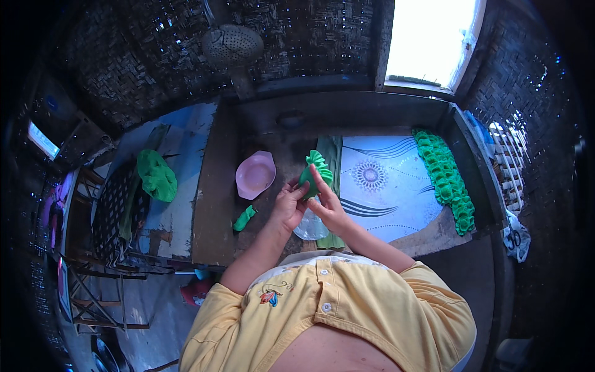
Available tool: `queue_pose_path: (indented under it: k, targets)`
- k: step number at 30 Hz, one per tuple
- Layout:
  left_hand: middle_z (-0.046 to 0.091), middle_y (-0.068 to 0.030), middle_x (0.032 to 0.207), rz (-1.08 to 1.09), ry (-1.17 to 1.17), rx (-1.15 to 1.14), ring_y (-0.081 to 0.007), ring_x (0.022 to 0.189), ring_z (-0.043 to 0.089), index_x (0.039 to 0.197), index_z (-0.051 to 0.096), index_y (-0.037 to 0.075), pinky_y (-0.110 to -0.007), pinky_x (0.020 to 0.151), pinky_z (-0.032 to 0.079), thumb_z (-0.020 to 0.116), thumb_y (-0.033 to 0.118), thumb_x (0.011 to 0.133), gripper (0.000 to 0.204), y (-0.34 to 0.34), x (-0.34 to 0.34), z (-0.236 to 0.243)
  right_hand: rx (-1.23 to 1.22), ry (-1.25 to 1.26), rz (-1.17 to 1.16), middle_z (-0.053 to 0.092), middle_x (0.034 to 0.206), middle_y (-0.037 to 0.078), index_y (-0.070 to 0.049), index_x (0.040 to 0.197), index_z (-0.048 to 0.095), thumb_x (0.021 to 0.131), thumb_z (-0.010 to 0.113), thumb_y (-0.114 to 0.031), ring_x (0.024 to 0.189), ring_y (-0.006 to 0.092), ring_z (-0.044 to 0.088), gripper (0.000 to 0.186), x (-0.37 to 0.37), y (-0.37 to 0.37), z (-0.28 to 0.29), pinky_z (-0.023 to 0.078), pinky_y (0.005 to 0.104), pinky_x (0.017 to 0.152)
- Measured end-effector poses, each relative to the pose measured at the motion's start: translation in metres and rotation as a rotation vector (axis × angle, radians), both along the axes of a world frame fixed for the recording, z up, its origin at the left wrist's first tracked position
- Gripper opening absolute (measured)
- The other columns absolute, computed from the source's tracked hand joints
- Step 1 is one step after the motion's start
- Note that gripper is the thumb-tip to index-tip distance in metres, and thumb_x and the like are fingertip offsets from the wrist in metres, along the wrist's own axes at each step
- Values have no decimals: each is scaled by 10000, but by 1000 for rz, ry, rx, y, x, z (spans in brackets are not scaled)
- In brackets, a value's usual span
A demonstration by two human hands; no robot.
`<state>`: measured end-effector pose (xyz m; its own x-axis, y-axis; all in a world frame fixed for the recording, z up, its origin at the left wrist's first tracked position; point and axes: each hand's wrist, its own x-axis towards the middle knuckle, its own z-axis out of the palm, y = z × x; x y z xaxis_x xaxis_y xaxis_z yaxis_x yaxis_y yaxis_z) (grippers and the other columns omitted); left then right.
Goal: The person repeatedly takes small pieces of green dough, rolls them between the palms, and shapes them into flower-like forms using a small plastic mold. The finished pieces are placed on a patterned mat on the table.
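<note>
Woven walls [297,37] surrounded the room, with a bright window [431,40] at the upper right and a round, pierced strainer [232,44] against the far wall. Below them stood a wooden counter [279,144] with a raised edge along its back and right side.

Over its middle, in front of the yellow shirt [372,304], both hands met on one ruffled green piece [307,176], held up with its frilled end pointing away from the body. The left hand [290,206] gripped its lower part from the left, fingers curled. The right hand [331,212] closed on it from the other side, a finger stretched along it.

Beneath the hands lay clear plastic [310,230], beside a dark green strip [333,152] running front to back. Left of them sat a pink bowl [255,175], with a small green lump [244,219] nearer the body.

To the right, a white patterned sheet [400,180] covered much of the counter; along its far right edge ran a band of frilled green pieces [444,181]. On a blue-and-white board [189,146] at the left, a larger green lump [157,176] rested near a dotted cloth [110,214].
</note>
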<state>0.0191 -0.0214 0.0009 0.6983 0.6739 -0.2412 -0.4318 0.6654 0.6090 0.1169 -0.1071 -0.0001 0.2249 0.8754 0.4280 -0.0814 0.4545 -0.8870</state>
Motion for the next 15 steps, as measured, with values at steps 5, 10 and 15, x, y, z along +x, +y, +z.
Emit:
queue_pose_path:
  k: [5, 10, 15]
  targets:
    - [585, -62, 997, -5, -5, 46, -159, 882, 595, 1054, 516, 53, -280, 747, 519, 600, -11, 803, 272, -4, 0, 1, 1, -2, -54, 202, 1451, 98, -1, 1401, 156, 847, 569, -267, 1323, 171, 180, 740, -1, -1, -2, 140, 309, 1067]
    - [585, -54, 988, -20, 69, 195, -152, 875, 596, 1042, 530, 48, -282, 757, 520, 616, -17, 790, 274, 0, -4, 4, -22, -9, -108, 266, 1423, 78, 0, 1387, 222, 865, 548, -254, 1278, 137, 252, 667, 6, -5, -9, 180, 284, 1045]
    - [602, -47, 943, 28, 180, 385, -127, 868, 588, 1020, 557, 41, -263, 779, 502, 646, -5, 768, 271, 8, -6, -13, -98, 66, -133, 307, 1406, 57, -34, 1382, 271, 884, 529, -297, 1233, 111, 311, 619, 9, -6, -26, 237, 253, 1001]
